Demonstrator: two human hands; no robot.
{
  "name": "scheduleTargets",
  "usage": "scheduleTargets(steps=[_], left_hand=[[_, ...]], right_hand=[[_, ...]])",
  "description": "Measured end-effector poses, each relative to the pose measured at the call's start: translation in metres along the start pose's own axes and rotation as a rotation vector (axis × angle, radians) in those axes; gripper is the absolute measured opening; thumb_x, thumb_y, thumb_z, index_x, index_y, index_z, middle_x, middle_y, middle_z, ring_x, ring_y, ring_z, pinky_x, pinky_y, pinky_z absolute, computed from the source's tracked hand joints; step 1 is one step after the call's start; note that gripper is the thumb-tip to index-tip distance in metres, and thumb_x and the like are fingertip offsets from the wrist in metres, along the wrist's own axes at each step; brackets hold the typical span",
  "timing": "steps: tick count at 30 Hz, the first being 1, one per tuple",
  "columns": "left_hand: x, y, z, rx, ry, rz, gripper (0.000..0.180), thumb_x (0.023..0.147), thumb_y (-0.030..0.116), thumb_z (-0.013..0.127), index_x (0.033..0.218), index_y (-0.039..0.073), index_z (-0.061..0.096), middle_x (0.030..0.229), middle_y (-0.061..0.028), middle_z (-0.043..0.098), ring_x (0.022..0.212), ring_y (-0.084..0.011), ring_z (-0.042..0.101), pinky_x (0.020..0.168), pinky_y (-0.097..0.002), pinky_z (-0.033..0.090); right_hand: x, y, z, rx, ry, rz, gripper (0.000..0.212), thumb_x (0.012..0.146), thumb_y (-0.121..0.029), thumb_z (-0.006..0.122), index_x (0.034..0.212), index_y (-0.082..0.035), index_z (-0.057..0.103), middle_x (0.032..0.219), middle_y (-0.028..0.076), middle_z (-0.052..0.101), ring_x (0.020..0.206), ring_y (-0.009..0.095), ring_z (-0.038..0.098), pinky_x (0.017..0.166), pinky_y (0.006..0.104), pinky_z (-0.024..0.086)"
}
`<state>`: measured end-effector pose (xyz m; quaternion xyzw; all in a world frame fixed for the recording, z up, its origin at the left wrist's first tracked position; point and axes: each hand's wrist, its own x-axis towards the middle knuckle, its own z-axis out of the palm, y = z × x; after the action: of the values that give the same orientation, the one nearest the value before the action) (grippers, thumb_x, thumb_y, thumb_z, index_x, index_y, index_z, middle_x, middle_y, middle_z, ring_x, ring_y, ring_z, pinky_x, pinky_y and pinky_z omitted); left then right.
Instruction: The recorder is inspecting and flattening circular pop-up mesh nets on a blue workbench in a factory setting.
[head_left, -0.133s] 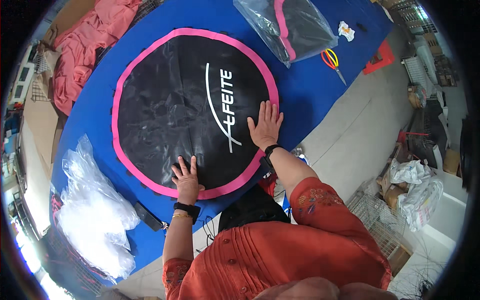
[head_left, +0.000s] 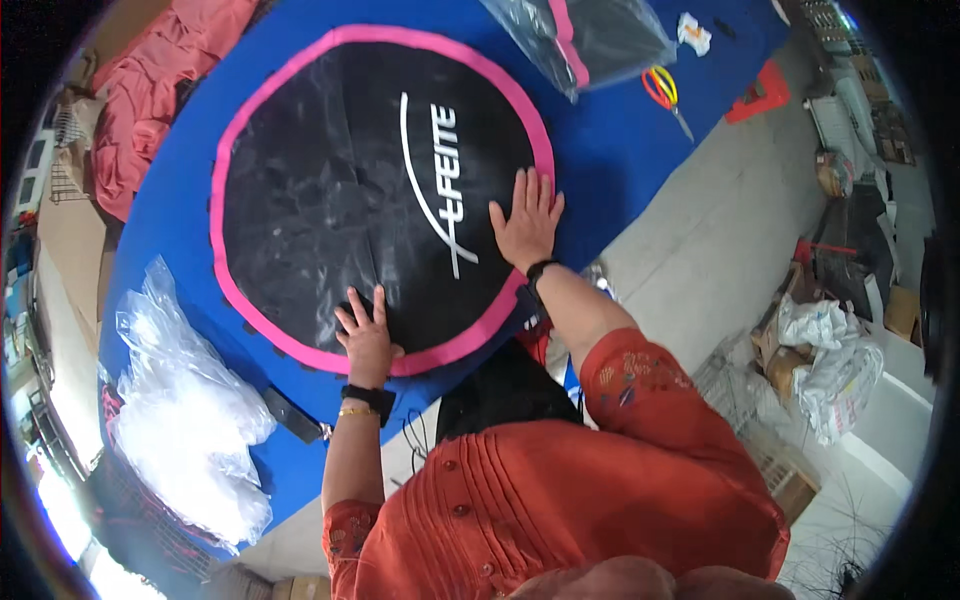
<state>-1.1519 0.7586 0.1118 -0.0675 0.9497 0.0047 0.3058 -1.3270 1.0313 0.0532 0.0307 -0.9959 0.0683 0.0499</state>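
Note:
A large round black mat (head_left: 300, 190) with a pink border and a white printed mark lies flat on a blue-covered table. Small dark tabs stick out around its rim. My left hand (head_left: 367, 345) rests palm down on the near edge, fingers spread over the black fabric and the wrist end over the pink band. Toward the right edge, my right hand (head_left: 526, 228) presses flat with its fingers apart, partly across the border. Neither hand grips anything. Both wrists carry dark bands.
Crumpled clear plastic bags (head_left: 190, 420) lie at the left beside a dark, narrow object (head_left: 292, 413). Far right on the blue table (head_left: 610, 190) are a bagged black-and-pink piece (head_left: 610, 45), scissors (head_left: 668, 98) and crumpled white paper (head_left: 692, 35). Pink cloth (head_left: 150, 90) is heaped far left.
The whole scene sits slightly higher in the picture, as the view has shifted. Both hands stay on the same spots of the mat.

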Motion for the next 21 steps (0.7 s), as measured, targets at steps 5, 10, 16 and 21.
scheduleTargets(steps=[5,10,16,21], left_hand=[[0.004,-0.001,-0.002,-0.016,0.100,0.007,0.132,0.055,0.030,0.094,0.160,0.028,0.014,0.163,-0.0232,0.010,0.139,-0.0544,0.030,0.096,-0.0637,0.050],[0.009,-0.002,0.000,-0.059,-0.003,-0.014,0.135,0.055,0.027,0.095,0.160,0.030,0.010,0.166,-0.0223,0.001,0.141,-0.0573,0.027,0.098,-0.0644,0.047],[0.006,-0.001,-0.001,0.006,-0.063,-0.026,0.134,0.058,0.037,0.093,0.161,0.031,0.008,0.165,-0.0230,0.003,0.141,-0.0546,0.028,0.100,-0.0630,0.046],[0.006,0.000,-0.004,-0.053,-0.098,-0.041,0.134,0.059,0.027,0.094,0.161,0.032,0.006,0.166,-0.0223,-0.002,0.143,-0.0569,0.022,0.102,-0.0659,0.044]], right_hand=[[0.003,0.005,0.003,-0.013,-0.018,-0.019,0.078,0.096,-0.054,0.047,0.154,-0.004,0.031,0.159,0.018,0.031,0.148,0.039,0.023,0.118,0.0628,0.014],[0.006,0.006,0.014,-0.075,-0.034,-0.023,0.079,0.098,-0.057,0.041,0.155,-0.005,0.028,0.161,0.016,0.027,0.150,0.039,0.020,0.118,0.0627,0.013],[0.000,0.007,0.017,-0.089,-0.027,-0.023,0.079,0.098,-0.057,0.041,0.156,-0.006,0.027,0.162,0.015,0.027,0.150,0.038,0.021,0.117,0.0627,0.013],[0.000,0.008,0.019,-0.109,-0.022,-0.032,0.079,0.098,-0.057,0.042,0.156,-0.007,0.027,0.162,0.015,0.027,0.150,0.038,0.021,0.117,0.0634,0.015]])
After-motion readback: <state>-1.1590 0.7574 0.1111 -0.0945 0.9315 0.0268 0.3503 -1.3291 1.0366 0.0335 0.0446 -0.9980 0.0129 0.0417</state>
